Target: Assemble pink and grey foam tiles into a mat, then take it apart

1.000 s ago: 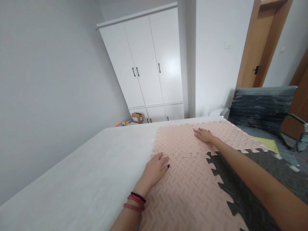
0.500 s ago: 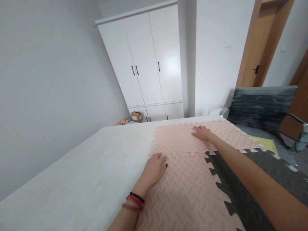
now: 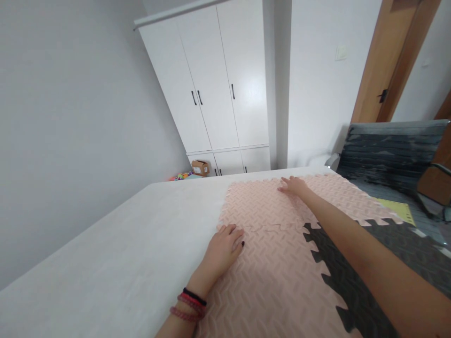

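Note:
Pink foam mat tiles with a woven pattern lie on a white table, their toothed edges meeting in a seam. On the left edge of the near pink tile (image 3: pixel 275 277), close to that seam, rests my left hand (image 3: pixel 225 244), palm down with fingers extended. My right hand (image 3: pixel 293 186) reaches across to the far pink tile (image 3: pixel 255 199), fingers spread and empty near its back part. Beside the near tile, on the right, is a dark grey foam tile (image 3: pixel 338 263) with jagged teeth, partly hidden under my right forearm.
The white tabletop (image 3: pixel 116 249) stretches out to the left. Behind it stand a white wardrobe (image 3: pixel 243 70), a cardboard box (image 3: pixel 200 168) and colourful toys (image 3: pixel 183 176). At the right are a dark chair (image 3: pixel 391 150) and a yellow sheet (image 3: pixel 396 209).
My right hand has shifted slightly farther away and up over the far tile. The left hand stays nearly in place. The camera view has moved a little.

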### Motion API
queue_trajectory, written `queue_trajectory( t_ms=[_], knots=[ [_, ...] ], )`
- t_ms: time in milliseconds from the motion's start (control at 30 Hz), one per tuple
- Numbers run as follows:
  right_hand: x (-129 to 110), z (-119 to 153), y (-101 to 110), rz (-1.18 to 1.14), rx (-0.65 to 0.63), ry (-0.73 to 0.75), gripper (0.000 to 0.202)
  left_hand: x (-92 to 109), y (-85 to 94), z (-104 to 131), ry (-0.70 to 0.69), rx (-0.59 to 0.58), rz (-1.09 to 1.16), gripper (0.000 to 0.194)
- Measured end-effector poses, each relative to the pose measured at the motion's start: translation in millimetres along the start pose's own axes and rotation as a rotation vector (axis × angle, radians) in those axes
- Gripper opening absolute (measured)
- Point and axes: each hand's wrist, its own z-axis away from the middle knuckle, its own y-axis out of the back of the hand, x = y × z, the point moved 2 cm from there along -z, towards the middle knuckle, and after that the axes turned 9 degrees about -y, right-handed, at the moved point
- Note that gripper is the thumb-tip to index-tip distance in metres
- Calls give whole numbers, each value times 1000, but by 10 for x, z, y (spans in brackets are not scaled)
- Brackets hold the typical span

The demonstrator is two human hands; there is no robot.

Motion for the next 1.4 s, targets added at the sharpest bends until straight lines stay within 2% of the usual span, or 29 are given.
queue_trajectory(
  t_ms=[167,433,700,800,967,1167,1300,1400],
  knots=[
    [-26,-143,-56,9,-25,-26,53,-22,0,-17,18,3,35,33],
    [175,-471,-196,-26,-159,50,55,-71,6,-55,37,28,100,32],
    [282,-535,-336,-59,-187,42,55,-41,-12,-57,27,33,79,31],
    [294,-513,-349,-72,-181,37,56,-44,-14,-58,26,39,81,31],
    [304,-436,-325,-80,-153,46,72,-42,-28,-78,39,28,50,31],
    [234,-301,-283,-72,-58,30,64,-2,-32,-74,67,10,-19,32],
    [155,-112,-177,-74,-4,27,59,-9,-11,-33,32,10,-12,34],
    [111,148,-47,-66,6,54,63,-26,0,3,17,19,5,36]
  ],
)
